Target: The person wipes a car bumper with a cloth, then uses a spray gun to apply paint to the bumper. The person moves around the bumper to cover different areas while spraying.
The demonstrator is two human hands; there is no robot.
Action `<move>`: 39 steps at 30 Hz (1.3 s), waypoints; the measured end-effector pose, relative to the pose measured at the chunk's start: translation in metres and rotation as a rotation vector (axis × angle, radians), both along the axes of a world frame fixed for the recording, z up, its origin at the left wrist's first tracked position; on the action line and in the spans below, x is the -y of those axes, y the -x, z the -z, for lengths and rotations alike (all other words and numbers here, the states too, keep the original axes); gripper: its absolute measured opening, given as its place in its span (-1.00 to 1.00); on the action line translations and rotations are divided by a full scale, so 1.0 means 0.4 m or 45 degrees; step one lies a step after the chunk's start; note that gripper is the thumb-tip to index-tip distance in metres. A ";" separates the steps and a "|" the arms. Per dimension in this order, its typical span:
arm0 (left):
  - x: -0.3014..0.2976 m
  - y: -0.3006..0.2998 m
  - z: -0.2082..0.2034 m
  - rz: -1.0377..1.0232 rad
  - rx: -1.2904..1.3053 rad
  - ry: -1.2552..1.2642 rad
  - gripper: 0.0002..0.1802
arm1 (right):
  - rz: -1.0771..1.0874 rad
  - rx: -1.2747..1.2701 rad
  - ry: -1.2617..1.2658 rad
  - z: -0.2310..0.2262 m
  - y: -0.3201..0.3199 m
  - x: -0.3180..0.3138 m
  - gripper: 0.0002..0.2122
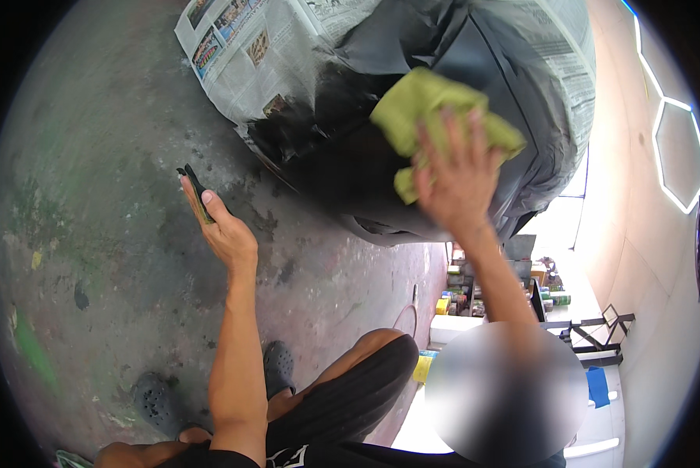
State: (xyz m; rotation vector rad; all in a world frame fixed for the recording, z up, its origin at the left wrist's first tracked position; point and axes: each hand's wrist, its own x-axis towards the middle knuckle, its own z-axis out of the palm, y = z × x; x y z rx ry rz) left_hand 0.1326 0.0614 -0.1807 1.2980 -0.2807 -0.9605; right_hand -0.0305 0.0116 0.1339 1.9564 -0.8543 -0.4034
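Against black bodywork (346,175), the yellow-green cloth (428,97) looks rumpled and folded.

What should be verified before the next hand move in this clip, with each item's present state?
1. Cloth under control: ok. The yellow-green cloth is under the right hand, fingers spread over it.
2. Left grip secure: ok, it seems. The left hand holds a thin dark flat piece, away from the panel.
3. Newspaper masking in place: ok. Sheets show on both sides of the dark panel.
4. Masking edges sealed: cannot tell.
5. Panel clean: cannot tell; the cloth hides part of it.
6. Grey clogs on the floor: ok, both.
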 end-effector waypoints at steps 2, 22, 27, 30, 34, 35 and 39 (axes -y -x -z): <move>-0.009 0.006 -0.010 0.012 0.044 -0.015 -0.19 | -0.107 0.090 0.143 -0.057 -0.033 0.065 -0.44; -0.007 -0.176 -0.057 -0.602 0.189 0.190 -0.24 | 0.239 0.604 -1.271 0.340 0.061 -0.425 -0.51; 0.068 -0.252 0.097 -0.394 -0.672 -0.193 -0.26 | 0.492 0.780 -1.476 0.311 0.018 -0.606 -0.57; 0.013 -0.122 -0.006 -0.329 -0.525 -0.165 -0.31 | 0.620 0.808 -1.586 0.321 0.030 -0.663 -0.63; 0.016 0.115 -0.277 0.005 0.130 0.511 -0.37 | 0.753 0.721 -1.720 0.306 0.019 -0.671 -0.66; 0.030 0.161 -0.332 0.060 0.248 0.713 -0.36 | 0.762 0.728 -1.685 0.321 0.032 -0.685 -0.66; 0.173 0.258 -0.489 -0.161 1.061 1.148 -0.25 | 0.840 0.724 -1.659 0.316 0.043 -0.703 -0.62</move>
